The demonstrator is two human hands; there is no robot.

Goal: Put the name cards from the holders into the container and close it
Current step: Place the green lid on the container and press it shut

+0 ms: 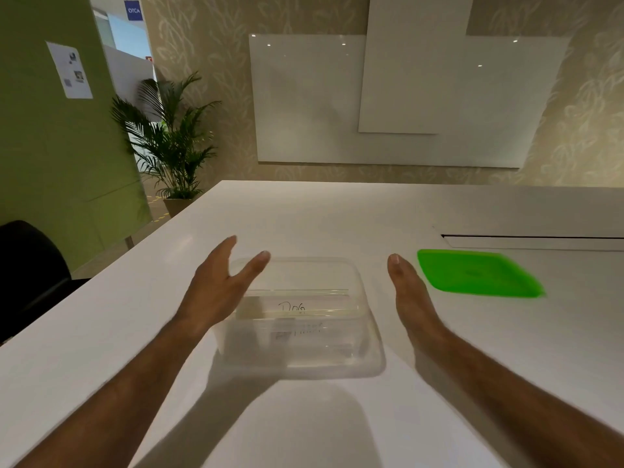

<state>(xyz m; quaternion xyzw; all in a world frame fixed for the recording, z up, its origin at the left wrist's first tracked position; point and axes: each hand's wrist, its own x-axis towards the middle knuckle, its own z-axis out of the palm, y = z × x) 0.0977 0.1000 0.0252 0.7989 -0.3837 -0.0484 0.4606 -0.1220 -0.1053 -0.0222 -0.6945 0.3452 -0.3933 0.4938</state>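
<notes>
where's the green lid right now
The green lid lies flat on the white table, right of the clear container, just beyond the right hand.

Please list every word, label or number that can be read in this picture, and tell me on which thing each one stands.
"Dog", handwritten, last letter unclear: on the name card inside the clear container.
"OTCA", white on the blue sign at top left; roughly legible.
Second card lower in the container: writing blurred, not readable.
Paper sheet on the green wall: print too small to read.
Green lid: no readable text.
</notes>
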